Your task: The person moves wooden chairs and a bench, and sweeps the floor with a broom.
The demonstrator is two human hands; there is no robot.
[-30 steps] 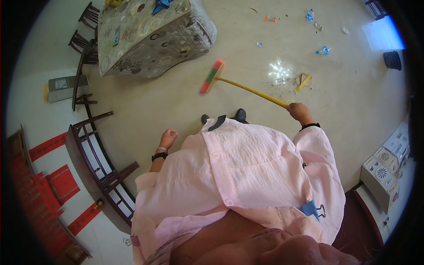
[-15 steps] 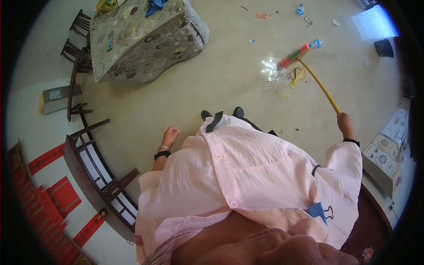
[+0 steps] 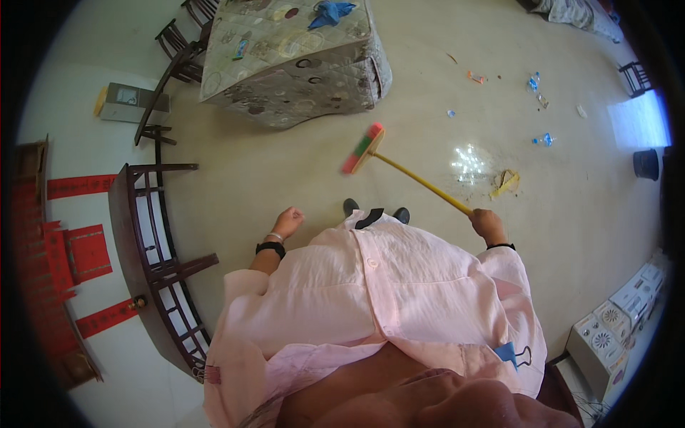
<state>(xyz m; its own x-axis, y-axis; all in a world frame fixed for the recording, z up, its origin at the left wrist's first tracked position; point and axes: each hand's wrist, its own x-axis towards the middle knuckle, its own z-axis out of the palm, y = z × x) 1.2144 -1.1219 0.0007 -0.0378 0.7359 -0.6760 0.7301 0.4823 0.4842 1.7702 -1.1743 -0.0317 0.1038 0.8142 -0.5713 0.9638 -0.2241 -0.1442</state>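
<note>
My right hand [image 3: 489, 227] is wrapped round the end of a broom's yellow handle. The broom [image 3: 421, 182] slants away to the left, its red and green bristle head [image 3: 362, 150] near the floor ahead of my shoes. Curled loosely at my left side, my left hand [image 3: 289, 222] holds nothing that I can see. Right of the broom lie yellow peel-like scraps [image 3: 506, 183] with dark crumbs. Beyond them are a clear plastic bottle with blue parts [image 3: 544, 140], another such bottle [image 3: 534, 82] and an orange wrapper [image 3: 476, 76].
A block with a patterned quilted cover [image 3: 307, 89] stands ahead, a blue cloth [image 3: 330, 14] on top. Along the left wall runs a dark wooden bench [image 3: 150, 271]. A black bucket [image 3: 646, 165] is at right; white boxy units [image 3: 606, 335] stand lower right.
My right hand has come inward to the left. The broom head has swung left, away from the bottle and scraps. The whole view has shifted; my left hand stays curled.
</note>
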